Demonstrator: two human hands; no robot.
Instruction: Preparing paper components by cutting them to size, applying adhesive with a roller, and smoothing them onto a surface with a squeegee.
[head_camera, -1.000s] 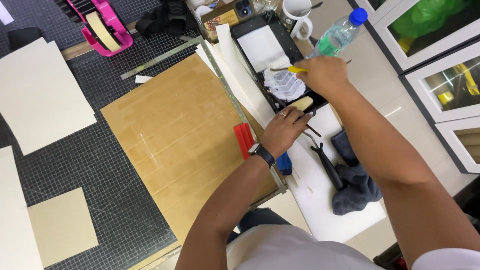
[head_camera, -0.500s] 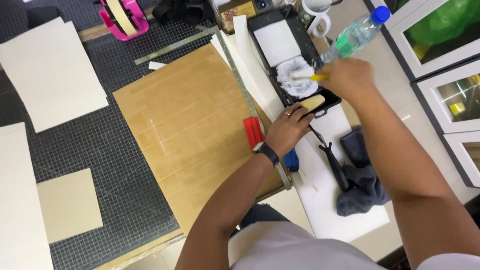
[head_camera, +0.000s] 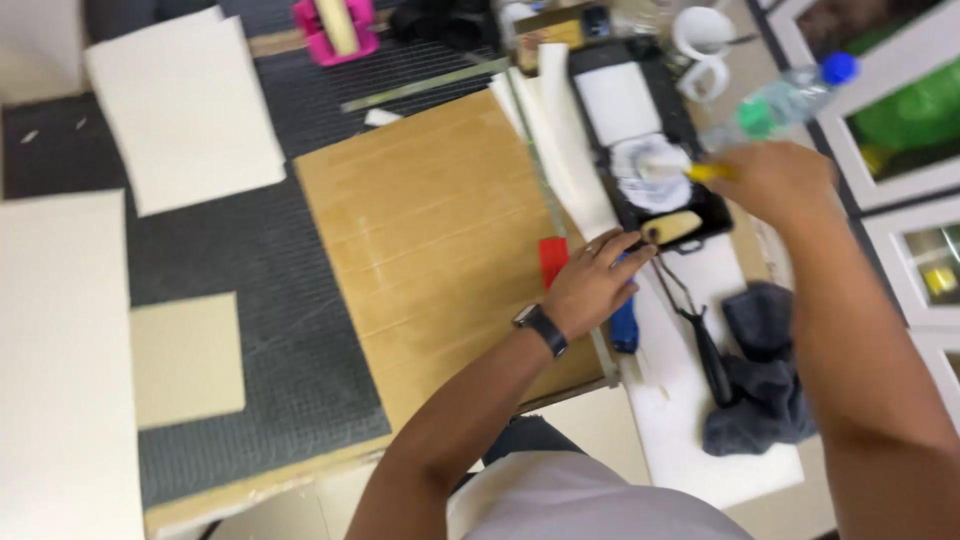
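Brush: a brush with a yellow handle (head_camera: 706, 172) is gripped in the right hand (head_camera: 775, 180); its pale tip is set in the white paste inside the black tray (head_camera: 690, 108), at the far right part of the table.
Tray: it is long, black and shallow, with a white sheet in its far half and a smeared white patch in its near half; a small roller (head_camera: 673, 227) with a tan sleeve is laid across its near end.
Right hand: it is clenched around the brush handle, blurred, held over the tray's right rim, with the forearm reaching in from the near right corner.
Left hand (head_camera: 592, 285): it is laid flat and unclenched, nothing grasped, fingertips touching the tray's near left corner beside the roller; a dark watch (head_camera: 541, 328) is worn on the wrist.
Under the left hand: a metal ruler (head_camera: 548, 185) along the right edge of the brown board (head_camera: 430, 240), a red tool (head_camera: 552, 260) and a blue handle (head_camera: 624, 328) just beside the palm.
Near right: a dark grey cloth (head_camera: 765, 385) and a black-handled tool (head_camera: 700, 335) are seen on a white sheet (head_camera: 700, 440).
Far right: a clear bottle with a blue cap (head_camera: 785, 100) and a white mug (head_camera: 700, 40) are seen beyond the tray.
Left side: cream sheets (head_camera: 185, 105) are spread on the black cutting mat (head_camera: 250, 270); a pink tape holder (head_camera: 335, 28) is seen at the far edge.
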